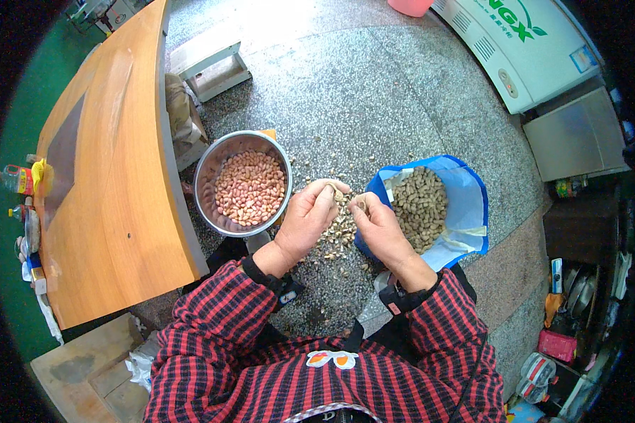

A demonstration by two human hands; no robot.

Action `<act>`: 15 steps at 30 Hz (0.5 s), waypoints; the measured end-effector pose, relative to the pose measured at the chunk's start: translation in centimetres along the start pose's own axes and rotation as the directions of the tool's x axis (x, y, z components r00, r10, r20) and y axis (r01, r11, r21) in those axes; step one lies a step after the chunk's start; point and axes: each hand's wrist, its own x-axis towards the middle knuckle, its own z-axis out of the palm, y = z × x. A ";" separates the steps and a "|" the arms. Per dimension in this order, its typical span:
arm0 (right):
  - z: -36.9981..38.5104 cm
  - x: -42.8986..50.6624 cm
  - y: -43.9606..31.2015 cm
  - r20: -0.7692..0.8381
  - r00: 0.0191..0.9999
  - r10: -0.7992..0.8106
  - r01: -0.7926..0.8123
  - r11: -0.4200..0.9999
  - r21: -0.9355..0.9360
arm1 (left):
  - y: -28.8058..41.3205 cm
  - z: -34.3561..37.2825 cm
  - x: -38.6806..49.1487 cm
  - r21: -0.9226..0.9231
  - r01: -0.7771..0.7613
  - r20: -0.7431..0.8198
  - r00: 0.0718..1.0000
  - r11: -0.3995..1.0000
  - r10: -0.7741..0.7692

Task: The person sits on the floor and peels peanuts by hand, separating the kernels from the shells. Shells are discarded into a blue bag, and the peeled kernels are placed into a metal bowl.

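Observation:
My left hand (pixel 309 214) pinches a tan peanut shell (pixel 338 195) between thumb and fingers. Close beside it, my right hand (pixel 378 224) has its fingers curled around a small peanut pod (pixel 363 207), partly hidden by the fingers. A round steel pot (pixel 205 182) stands to the left of my left hand, with shelled pinkish peanuts (pixel 250 187) in it. On the right, a blue bag (pixel 468 206) with a pale lining stands with its mouth wide, holding unshelled peanuts (pixel 419 206). Broken shells (pixel 341 232) lie scattered on the floor beneath my hands.
A wooden table (pixel 121 211) runs along the left side. A white wooden stool or bench (pixel 214 69) lies beyond the pot on the speckled floor (pixel 338 95). At the upper right is a white freezer (pixel 518 58), with a shelf of dishes (pixel 579 291) below it.

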 end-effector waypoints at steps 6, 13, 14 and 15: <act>0.3 -0.3 -0.3 -0.054 0.984 -0.169 0.169 0.986 -0.006 | -0.7 0.2 0.2 0.116 -0.089 -0.018 0.996 0.989 0.092; 0.1 -0.4 -0.6 0.113 0.992 -0.053 0.021 0.963 0.267 | -0.6 0.4 0.1 0.102 -0.119 0.026 0.993 0.988 0.117; 0.0 -0.4 -0.6 0.135 0.990 -0.047 -0.002 0.941 0.339 | -0.5 0.4 0.0 0.056 -0.083 0.030 0.996 0.995 0.081; 0.0 -0.4 -0.7 0.144 0.989 -0.013 -0.039 0.935 0.352 | -0.3 0.4 -0.1 0.005 -0.061 0.037 0.997 0.998 0.061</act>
